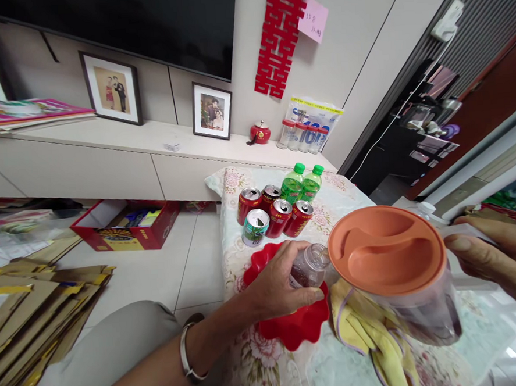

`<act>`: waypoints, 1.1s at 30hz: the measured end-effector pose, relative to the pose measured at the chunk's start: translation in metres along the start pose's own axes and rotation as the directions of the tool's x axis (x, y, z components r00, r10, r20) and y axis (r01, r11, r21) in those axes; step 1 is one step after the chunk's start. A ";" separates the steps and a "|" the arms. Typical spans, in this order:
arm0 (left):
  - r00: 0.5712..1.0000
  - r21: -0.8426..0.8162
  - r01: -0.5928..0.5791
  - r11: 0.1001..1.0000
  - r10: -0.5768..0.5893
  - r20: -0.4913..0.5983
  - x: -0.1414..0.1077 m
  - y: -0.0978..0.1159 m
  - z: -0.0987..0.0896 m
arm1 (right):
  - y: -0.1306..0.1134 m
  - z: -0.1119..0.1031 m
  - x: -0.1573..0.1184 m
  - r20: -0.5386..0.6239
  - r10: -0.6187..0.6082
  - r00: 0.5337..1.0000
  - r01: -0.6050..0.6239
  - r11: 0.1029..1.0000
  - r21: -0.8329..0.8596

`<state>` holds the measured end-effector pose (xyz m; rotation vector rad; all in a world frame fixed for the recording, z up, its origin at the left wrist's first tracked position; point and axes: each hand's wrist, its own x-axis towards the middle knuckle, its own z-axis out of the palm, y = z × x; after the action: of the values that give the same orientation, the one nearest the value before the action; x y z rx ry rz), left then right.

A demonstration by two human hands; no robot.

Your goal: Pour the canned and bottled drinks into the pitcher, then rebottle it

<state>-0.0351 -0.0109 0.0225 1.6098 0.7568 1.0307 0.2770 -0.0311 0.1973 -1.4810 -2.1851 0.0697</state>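
My left hand (280,276) is wrapped around a small clear jar (310,266), which leans to the right over a red scalloped tray (288,330). The jar has no lid, and its mouth is beside the spout side of a clear plastic pitcher (429,313). An orange lid (388,249) covers the pitcher. My right hand (498,254) grips the pitcher's handle at the right and holds it tilted toward the jar. Whether liquid is flowing between them, I cannot tell. Below the pitcher lies a crumpled yellow cloth (367,332).
Several opened drink cans (279,218) and two green-capped bottles (301,181) stand behind the tray on the floral tablecloth (268,355). Red-lidded jars (300,137) line the white cabinet (182,174). Flattened cardboard (43,322) and a red box (124,233) lie on the floor.
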 end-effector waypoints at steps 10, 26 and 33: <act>1.000 -0.009 -0.008 1.000 0.008 -0.021 -0.001 -0.001 0.002 | 0.002 0.002 0.003 0.005 -0.034 0.999 0.034 0.999 0.020; 1.000 -0.010 -0.001 1.000 0.001 -0.013 0.000 -0.002 0.001 | 0.001 0.001 0.003 -0.006 -0.021 1.000 0.022 1.000 0.017; 1.000 -0.004 -0.019 1.000 0.019 -0.016 -0.001 -0.002 0.001 | 0.005 0.001 0.002 0.008 -0.024 1.000 0.024 1.000 -0.009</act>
<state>-0.0342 -0.0115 0.0204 1.6091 0.7511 1.0594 0.2802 -0.0270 0.1962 -1.4616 -2.2122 0.0572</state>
